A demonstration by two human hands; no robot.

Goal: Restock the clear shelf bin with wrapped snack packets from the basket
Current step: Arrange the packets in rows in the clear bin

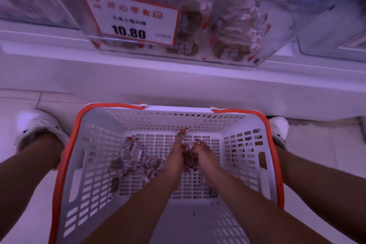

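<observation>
A white slotted basket (99, 164) with an orange rim stands on the floor between my feet. Both my hands are down inside it. My left hand (173, 157) and my right hand (206, 159) cup a bunch of wrapped snack packets (189, 157) between them, fingers curled round it. More loose packets (134, 161) lie on the basket's bottom to the left. Above, on the white shelf, sits the clear bin (227, 31) holding stacked brown packets, with a price label (132, 18) reading 10.80 on its front.
The white shelf ledge (178, 77) juts out just beyond the basket's far rim. Other clear bins stand at left (35, 2) and right (332, 25) of the target bin. My white shoes (37, 125) flank the basket on a pale tiled floor.
</observation>
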